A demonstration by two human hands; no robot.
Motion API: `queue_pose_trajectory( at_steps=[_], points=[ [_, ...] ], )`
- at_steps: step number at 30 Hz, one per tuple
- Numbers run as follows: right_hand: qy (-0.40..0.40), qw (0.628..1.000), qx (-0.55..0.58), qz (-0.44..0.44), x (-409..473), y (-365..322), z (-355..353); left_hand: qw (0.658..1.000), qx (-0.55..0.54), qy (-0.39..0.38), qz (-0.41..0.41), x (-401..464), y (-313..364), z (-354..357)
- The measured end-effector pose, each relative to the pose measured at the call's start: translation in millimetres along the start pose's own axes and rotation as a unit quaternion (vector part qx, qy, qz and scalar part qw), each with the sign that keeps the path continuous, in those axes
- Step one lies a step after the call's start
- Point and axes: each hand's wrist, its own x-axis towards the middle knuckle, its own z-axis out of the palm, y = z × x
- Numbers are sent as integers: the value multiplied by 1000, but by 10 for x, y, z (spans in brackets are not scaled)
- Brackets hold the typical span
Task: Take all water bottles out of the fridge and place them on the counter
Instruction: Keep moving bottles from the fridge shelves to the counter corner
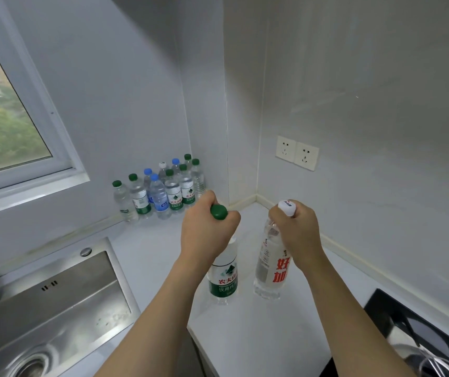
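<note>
Gripping a green-capped bottle (223,270) in the left hand (207,229) and a white-capped bottle (271,265) in the right hand (295,232), the person is setting both on the counter (258,336) right of the sink (54,303), likely releasing next.

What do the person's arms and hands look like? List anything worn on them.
Both forearms are bare as far as the frame shows, with no sleeves in view. The left hand and right hand wear no gloves, and no rings, watch or wristbands are visible.
</note>
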Motion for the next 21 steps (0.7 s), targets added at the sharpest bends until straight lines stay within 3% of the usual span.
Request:
queue_pose_trajectory(
  at_steps=[15, 21],
  points=[
    [-76, 997, 7, 25, 964, 62, 1647, 1000, -5, 22, -14, 1343, -1271, -431],
    [-175, 983, 11, 53, 1306, 87, 2565, 999, 15, 30, 0, 1842, -1894, -753]
  ],
)
